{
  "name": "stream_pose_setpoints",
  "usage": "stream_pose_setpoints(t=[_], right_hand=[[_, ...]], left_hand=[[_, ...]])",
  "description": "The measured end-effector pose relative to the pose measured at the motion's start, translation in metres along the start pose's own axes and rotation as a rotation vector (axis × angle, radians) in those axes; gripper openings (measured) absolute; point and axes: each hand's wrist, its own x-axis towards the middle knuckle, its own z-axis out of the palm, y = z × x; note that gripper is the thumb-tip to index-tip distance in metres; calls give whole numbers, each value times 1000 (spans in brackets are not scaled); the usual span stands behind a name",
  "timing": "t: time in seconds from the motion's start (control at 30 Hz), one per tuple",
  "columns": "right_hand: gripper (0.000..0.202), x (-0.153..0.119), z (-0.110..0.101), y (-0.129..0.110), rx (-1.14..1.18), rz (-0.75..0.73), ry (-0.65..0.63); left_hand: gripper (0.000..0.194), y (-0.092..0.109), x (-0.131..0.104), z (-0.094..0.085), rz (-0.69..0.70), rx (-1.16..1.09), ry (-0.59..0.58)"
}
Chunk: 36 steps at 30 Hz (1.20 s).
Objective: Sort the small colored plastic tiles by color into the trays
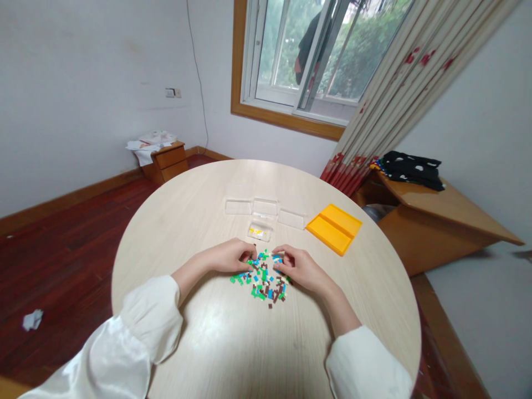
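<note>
"What do I have under the head camera?"

"I see a loose heap of small bricks (262,277), green, blue, brown and pale, spread on the round table (220,343) between and in front of both hands. One brown piece lies just off the near edge of the heap."

"And the left hand (233,256)?"

"I have it at the heap's far left edge, fingers curled and thumb bent in toward the bricks. From up here I cannot tell whether the fingertips are pinching a piece."

"The right hand (301,270)?"

"On the opposite side, palm turned inward. I see a gap between thumb and forefinger, with blue bricks showing at the tips. Whether they grip one or only sit over it, I cannot tell."

"What stands beyond the heap?"

"Just past it I get a small clear box (260,231) with yellow pieces (257,231) inside. Behind that, three clear trays (238,206) make an uneven row. To the right, near the end of that row, a yellow tray (334,230) lies at an angle, a ridge running across its middle."

"Sleeves?"

"I see white sleeves (153,316), gathered at the left wrist; both forearms reach in low over the tabletop."
</note>
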Motion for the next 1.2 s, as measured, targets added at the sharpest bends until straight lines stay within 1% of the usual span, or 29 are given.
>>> stream_pose_setpoints(t=[0.13,0.23,0.3,0.57,0.73,0.83,0.9,1.0,1.1,1.2], right_hand=[[30,-1,12,-13,-30,-66,-93],[21,-1,19,-20,-86,-111,-109],[14,0,20,-21,-110,-112,-103],[20,1,9,-8,-145,-54,10],[25,0,1,-5,-190,20,68],[24,-1,-5,-1,-168,49,113],[18,-2,-8,2,-132,56,82],[11,-2,-8,4,-84,56,-27],[10,-3,-6,3,-65,44,-98],[7,-4,-5,-2,-26,47,-113]], left_hand=[[12,-2,0,-1,-3,-75,-2],[12,-3,0,-3,-2,-108,25],[13,-5,0,-4,2,-124,47],[20,-11,1,-5,-40,-137,114],[21,-12,2,-4,-21,-97,105],[20,-10,2,-6,-12,-85,108],[17,-8,2,-7,-30,-94,124],[15,-7,1,-7,-56,-90,128],[16,-7,0,-8,-36,-57,56],[14,-5,0,-7,-35,-56,-7]])
